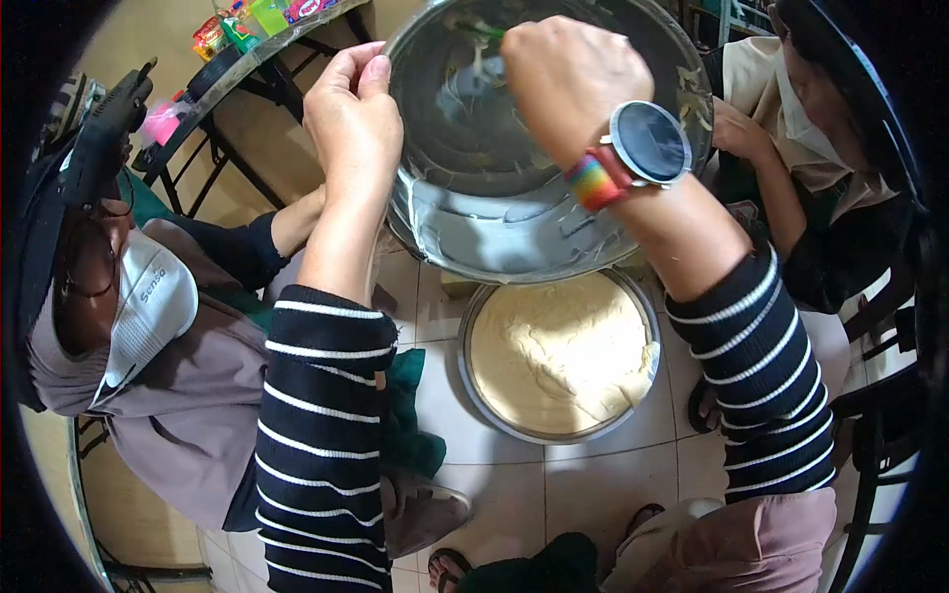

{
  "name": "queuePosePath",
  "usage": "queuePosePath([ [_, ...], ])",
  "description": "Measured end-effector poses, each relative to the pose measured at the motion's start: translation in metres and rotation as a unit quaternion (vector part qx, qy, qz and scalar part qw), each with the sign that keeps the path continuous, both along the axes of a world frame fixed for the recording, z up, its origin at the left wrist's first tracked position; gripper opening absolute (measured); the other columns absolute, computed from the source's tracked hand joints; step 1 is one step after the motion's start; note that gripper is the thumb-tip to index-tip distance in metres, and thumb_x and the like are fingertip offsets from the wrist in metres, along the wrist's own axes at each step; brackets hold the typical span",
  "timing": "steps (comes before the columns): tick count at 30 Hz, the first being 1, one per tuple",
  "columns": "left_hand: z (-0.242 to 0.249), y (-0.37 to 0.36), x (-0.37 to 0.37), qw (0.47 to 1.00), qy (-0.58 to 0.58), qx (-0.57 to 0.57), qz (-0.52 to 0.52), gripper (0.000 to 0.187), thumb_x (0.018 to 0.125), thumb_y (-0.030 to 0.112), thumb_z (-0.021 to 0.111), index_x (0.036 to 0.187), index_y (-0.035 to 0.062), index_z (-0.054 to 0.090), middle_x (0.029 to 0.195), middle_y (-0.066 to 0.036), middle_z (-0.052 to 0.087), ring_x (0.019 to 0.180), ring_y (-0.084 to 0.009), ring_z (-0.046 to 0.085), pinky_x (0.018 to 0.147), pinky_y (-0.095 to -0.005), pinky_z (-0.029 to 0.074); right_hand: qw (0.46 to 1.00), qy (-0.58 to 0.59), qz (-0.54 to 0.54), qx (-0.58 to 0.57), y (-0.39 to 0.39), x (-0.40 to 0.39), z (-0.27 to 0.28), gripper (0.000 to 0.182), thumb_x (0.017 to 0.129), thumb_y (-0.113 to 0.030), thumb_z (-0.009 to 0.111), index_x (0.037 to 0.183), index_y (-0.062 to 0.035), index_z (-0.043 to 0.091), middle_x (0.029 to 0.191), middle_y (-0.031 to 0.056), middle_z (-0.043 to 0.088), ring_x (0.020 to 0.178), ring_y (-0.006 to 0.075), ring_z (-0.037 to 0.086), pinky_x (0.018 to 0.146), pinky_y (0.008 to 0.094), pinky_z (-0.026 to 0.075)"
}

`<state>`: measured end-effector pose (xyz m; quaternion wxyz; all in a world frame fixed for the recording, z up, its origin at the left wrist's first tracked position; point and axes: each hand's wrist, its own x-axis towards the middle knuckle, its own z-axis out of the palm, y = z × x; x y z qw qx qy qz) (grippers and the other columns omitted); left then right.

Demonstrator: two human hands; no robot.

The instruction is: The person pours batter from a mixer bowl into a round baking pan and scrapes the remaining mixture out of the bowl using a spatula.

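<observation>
A large metal bowl [514, 232] is tilted over the floor, its inside smeared with pale batter. My left hand [356, 114] grips its left rim, thumb over the edge. Inside the bowl, my closed right hand [573, 84] wears a watch on its wrist and holds what looks like a spatula [482, 30]. Only a green bit of it shows clearly; the rest is blurred or hidden behind my hand. Directly below the bowl sits a round pan [474, 400] filled with pale yellow batter [559, 356], its surface uneven.
A masked person [168, 395] is close on my left, one arm reaching behind mine. On the right, another person's hand [736, 133] is at the bowl's rim. A table [267, 49] with colourful packets stands at the back left. Tiles [494, 494] cover the floor.
</observation>
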<state>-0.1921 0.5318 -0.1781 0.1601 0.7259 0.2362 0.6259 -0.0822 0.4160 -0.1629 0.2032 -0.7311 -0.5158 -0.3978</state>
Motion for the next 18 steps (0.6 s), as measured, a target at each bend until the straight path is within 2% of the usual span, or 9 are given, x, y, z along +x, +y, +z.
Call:
queuePosePath([
  [3,0.002,-0.002,0.001,1.000,0.001,0.007,-0.013,0.012,0.077,0.008,0.053,0.085,0.0006,0.059,0.069,-0.005,0.059,0.063,-0.0089,0.051,0.061,-0.0243,0.041,0.994,-0.100,-0.024,0.044,0.023,-0.001,-0.018,0.011,0.067,-0.014,0.054,0.061,-0.0108,0.063,0.060,0.0063,0.058,0.062,0.0167,0.060,0.050,0.0278,0.048],
  [4,0.002,-0.002,0.001,1.000,0.001,-0.010,-0.023,0.012,0.077,0.007,0.053,0.085,0.0006,0.059,0.068,-0.005,0.059,0.063,-0.0083,0.051,0.061,-0.0240,0.041,0.992,-0.127,-0.005,0.007,0.030,0.001,-0.026,0.011,0.072,-0.011,0.050,0.067,-0.0053,0.059,0.066,0.0107,0.059,0.063,0.0194,0.061,0.050,0.0275,0.049],
  [7,0.004,-0.004,-0.002,0.999,0.006,-0.020,-0.033,0.012,0.077,0.007,0.053,0.085,0.0005,0.059,0.069,-0.005,0.059,0.063,-0.0078,0.050,0.061,-0.0237,0.041,0.996,-0.078,0.026,-0.046,0.037,0.008,-0.036,0.011,0.072,-0.009,0.051,0.069,-0.0039,0.059,0.071,0.0127,0.059,0.067,0.0213,0.061,0.052,0.0297,0.050],
  [10,0.003,-0.004,-0.006,0.999,0.012,-0.022,-0.048,0.012,0.078,0.007,0.052,0.087,0.0010,0.058,0.068,-0.005,0.059,0.063,-0.0075,0.050,0.060,-0.0242,0.041,0.979,0.161,-0.032,-0.119,0.027,0.028,-0.019,0.017,0.074,-0.009,0.046,0.076,-0.0043,0.063,0.081,0.0168,0.060,0.075,0.0289,0.060,0.062,0.0375,0.050],
  [12,0.004,-0.009,-0.008,0.997,0.022,-0.005,-0.074,0.013,0.079,0.006,0.051,0.088,0.0016,0.058,0.072,-0.006,0.058,0.064,-0.0097,0.050,0.061,-0.0253,0.041,0.970,0.201,-0.125,-0.054,0.041,0.065,-0.024,0.019,0.074,-0.009,0.046,0.083,-0.0052,0.062,0.083,0.0170,0.060,0.076,0.0289,0.060,0.064,0.0360,0.050],
  [14,0.000,-0.002,-0.008,0.997,0.048,0.041,-0.033,0.014,0.079,0.004,0.049,0.090,0.0018,0.058,0.076,-0.008,0.057,0.068,-0.0125,0.051,0.065,-0.0262,0.041,0.968,0.214,-0.117,-0.050,0.043,0.075,-0.011,0.021,0.076,-0.010,0.044,0.086,-0.0055,0.062,0.087,0.0163,0.059,0.080,0.0290,0.059,0.066,0.0366,0.049],
  [16,-0.002,-0.009,-0.008,0.997,0.023,0.019,-0.071,0.015,0.079,0.003,0.048,0.091,0.0015,0.058,0.079,-0.009,0.055,0.071,-0.0147,0.050,0.067,-0.0267,0.040,0.981,0.188,-0.047,-0.024,0.057,0.059,-0.010,0.021,0.074,-0.007,0.043,0.083,-0.0007,0.061,0.087,0.0193,0.058,0.080,0.0317,0.058,0.067,0.0386,0.048],
  [18,-0.003,-0.009,-0.010,0.996,0.021,0.033,-0.079,0.016,0.079,0.003,0.048,0.091,0.0016,0.058,0.078,-0.009,0.055,0.070,-0.0142,0.049,0.067,-0.0262,0.040,0.987,0.116,0.025,-0.109,0.070,0.040,-0.006,0.024,0.077,-0.011,0.040,0.081,-0.0004,0.061,0.089,0.0191,0.058,0.080,0.0308,0.058,0.068,0.0373,0.048],
])
